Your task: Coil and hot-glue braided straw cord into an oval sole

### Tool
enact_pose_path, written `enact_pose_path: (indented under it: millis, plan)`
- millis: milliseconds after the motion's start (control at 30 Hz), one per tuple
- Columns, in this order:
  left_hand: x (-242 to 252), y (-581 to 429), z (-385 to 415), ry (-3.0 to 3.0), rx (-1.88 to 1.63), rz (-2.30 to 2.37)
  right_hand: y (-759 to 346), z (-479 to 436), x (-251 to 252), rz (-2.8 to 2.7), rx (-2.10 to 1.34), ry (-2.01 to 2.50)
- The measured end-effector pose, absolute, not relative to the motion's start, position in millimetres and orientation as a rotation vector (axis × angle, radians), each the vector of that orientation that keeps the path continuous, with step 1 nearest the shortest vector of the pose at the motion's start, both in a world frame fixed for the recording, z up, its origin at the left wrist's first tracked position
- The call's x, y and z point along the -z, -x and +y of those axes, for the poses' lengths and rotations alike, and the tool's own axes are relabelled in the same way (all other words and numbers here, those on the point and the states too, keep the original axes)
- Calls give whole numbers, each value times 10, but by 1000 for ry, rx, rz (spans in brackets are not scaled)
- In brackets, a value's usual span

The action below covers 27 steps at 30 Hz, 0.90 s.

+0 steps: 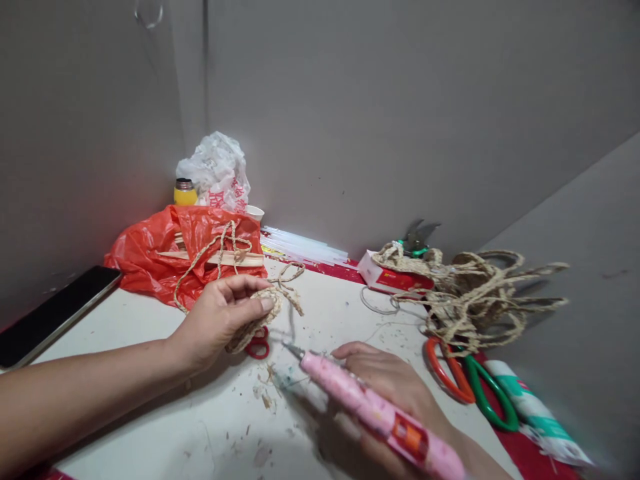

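Grey walls (350,120) enclose a white tabletop (240,427). The left hand (210,327) pinches a coiled braid (253,322) — held in front of a red bag (145,250) — and the right hand (387,377) wraps round a pink nozzled tool (363,400). Pale strips (240,259) poke from the red bag; behind stand a yellow jar (185,195) and white bag (215,167), contents unclear.

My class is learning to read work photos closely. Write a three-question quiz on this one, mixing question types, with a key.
1. Fill in the gap: the left hand holds a piece of braided ____.
2. Choose one. The pink glue gun is held by: A) the left hand; B) the right hand; C) both hands.
3. True or false: the black phone lies to the left of the red bag.

Key: 1. rope; 2. B; 3. true.
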State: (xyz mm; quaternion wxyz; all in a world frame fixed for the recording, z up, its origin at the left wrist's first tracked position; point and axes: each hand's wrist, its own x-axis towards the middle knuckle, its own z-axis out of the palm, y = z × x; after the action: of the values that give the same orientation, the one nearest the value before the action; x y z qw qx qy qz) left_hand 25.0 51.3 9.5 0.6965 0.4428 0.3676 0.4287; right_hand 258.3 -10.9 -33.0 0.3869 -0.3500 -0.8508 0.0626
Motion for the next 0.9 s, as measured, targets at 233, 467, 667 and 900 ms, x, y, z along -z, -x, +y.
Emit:
enact_pose_path:
  millis: [233,467,667,900]
  plan:
    - [-264,-165,489,-1199,-1158,865,-2399,-127,533,-2571,108,918]
    - [-257,-158,351,-1379,-1155,904,-2361,-203,482,-2727,-105,1097]
    - [-255,-155,269,-1551,-1142,947,-2369,-336,26,-2339,-322,1186]
    - [-223,-147,205,-1737,-1178,892,-2329,-73,-190,-2061,-459,1131]
